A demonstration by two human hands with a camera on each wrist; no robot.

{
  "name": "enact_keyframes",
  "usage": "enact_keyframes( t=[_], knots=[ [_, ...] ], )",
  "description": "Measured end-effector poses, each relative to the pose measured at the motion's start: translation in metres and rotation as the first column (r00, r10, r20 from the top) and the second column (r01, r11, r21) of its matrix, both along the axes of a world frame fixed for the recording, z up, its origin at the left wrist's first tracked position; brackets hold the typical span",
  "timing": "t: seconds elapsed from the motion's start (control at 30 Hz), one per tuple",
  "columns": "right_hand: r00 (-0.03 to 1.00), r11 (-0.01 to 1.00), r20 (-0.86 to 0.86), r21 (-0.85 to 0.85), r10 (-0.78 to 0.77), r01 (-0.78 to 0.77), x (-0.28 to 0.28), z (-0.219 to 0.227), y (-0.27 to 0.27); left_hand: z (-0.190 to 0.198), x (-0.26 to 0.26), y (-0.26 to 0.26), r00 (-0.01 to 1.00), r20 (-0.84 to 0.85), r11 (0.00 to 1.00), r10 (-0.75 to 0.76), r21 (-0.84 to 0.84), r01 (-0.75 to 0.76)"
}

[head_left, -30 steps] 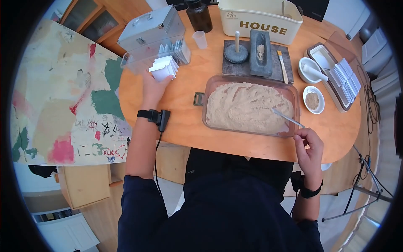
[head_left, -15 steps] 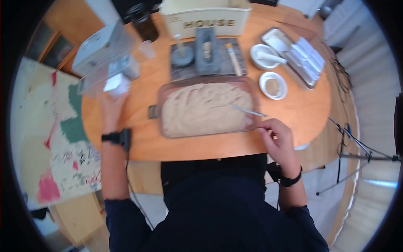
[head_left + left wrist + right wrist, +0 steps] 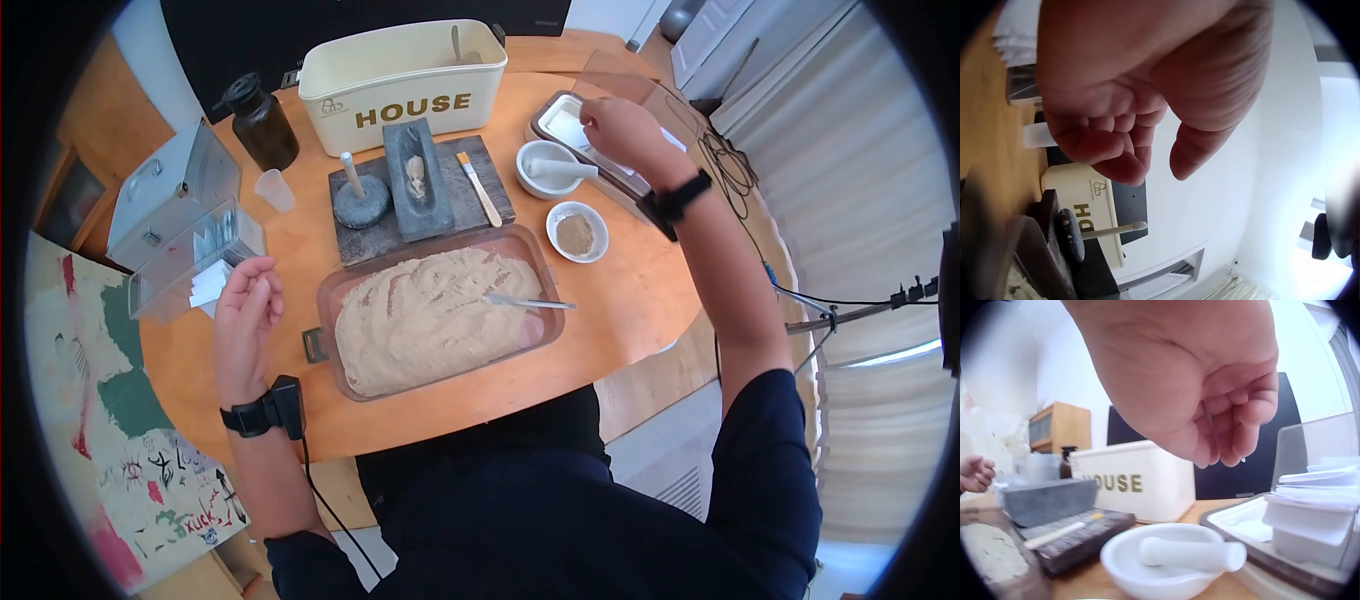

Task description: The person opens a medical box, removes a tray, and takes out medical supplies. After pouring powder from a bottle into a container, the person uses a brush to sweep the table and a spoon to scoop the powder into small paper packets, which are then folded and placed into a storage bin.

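Observation:
My left hand (image 3: 250,318) stands bare beside the clear box (image 3: 150,298), its fingers loosely curled and the thumb apart from them in the left wrist view. White paper packets (image 3: 208,284) stand at the box's near end. Over the tray (image 3: 545,115) at the right, my right hand (image 3: 625,135) has curled fingers. A thin grey sliver (image 3: 1210,428) shows between them in the right wrist view; I cannot tell its kind. White paper packets (image 3: 1316,509) stand in that tray. A metal tool (image 3: 530,301) lies across the pinkish box (image 3: 332,368) of pale powder (image 3: 430,325).
A white mortar with its pestle (image 3: 560,168) and a bowl of brown powder (image 3: 575,236) stand at the right. Behind the powder box lie a brush (image 3: 480,190) and a stone trough (image 3: 432,215). A cream HOUSE bin (image 3: 330,125), brown bottle (image 3: 265,138) and silver case (image 3: 175,190) stand further back.
The left hand has let go of the white packets, which now stand at the clear box. The right hand has moved from the powder box's near corner to the right tray. The view has turned.

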State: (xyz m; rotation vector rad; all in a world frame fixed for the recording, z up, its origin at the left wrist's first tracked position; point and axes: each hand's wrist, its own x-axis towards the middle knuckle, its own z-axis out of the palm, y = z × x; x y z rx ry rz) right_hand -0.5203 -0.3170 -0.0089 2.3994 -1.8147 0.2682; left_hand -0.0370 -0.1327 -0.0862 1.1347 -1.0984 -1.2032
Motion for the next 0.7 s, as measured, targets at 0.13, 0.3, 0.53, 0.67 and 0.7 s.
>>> enact_keyframes(
  t=[0.13, 0.3, 0.53, 0.67, 0.7],
  knots=[
    [0.957, 0.965, -0.285, 0.263, 0.058, 0.020, 0.007, -0.007, -0.056, -0.022, 0.010, -0.015, 0.940, -0.321, 0.992, -0.114, -0.082, 0.092],
    [0.888, 0.906, -0.456, 0.398, 0.057, 0.146, -0.001, -0.049, -0.114, -0.031, 0.012, -0.007, 0.898, -0.429, 0.994, -0.100, -0.085, 0.070],
    [0.922, 0.867, -0.387, 0.464, 0.014, 0.181, 0.014, -0.036, -0.096, -0.029, 0.010, -0.009, 0.905, -0.403, 0.991, -0.137, -0.054, 0.126],
    [0.875, 0.819, -0.483, 0.512, 0.026, 0.258, 0.005, -0.035, -0.102, -0.032, 0.009, -0.011, 0.903, -0.410, 0.991, -0.132, -0.047, 0.124],
    [0.919, 0.853, -0.393, 0.486, 0.015, 0.194, -0.001, -0.041, -0.098, -0.032, 0.008, -0.012, 0.901, -0.412, 0.991, -0.135, -0.051, 0.125]
  ],
)
